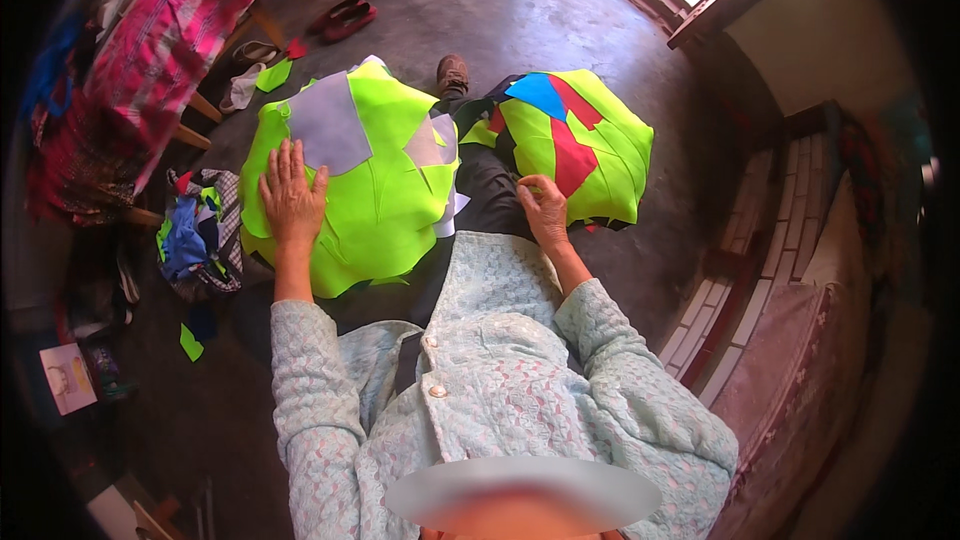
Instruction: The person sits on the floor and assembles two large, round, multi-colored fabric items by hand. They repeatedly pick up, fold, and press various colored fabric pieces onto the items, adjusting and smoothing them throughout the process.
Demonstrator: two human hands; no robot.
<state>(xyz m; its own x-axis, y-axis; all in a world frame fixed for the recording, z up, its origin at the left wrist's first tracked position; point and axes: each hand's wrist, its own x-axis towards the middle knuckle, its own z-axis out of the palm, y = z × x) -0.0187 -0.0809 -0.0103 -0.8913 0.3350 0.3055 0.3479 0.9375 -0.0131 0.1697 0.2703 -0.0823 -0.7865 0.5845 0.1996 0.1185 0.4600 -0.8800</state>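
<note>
A large neon yellow-green cloth piece (375, 220) with grey patches is draped over a rounded shape at my left knee. My left hand (292, 195) lies flat on it, fingers stretched, just below the biggest grey patch (330, 130). Over my right knee spreads a second neon patchwork piece (622, 155) with a blue patch (538, 93) and red patches (573, 158). Beside its near left edge, my right hand (545, 210) has its fingers bent together in a pinch above my dark trousers (490, 195). What they hold, if anything, is too small to see.
Left of me, a checked bundle (232, 230) holds colourful cloth scraps. Green scraps (191, 342) and dark red shoes (343, 20) lie on the grey floor (470, 0). A pink checked cloth (180, 30) covers furniture at far left. White bricks (790, 205) line the right side.
</note>
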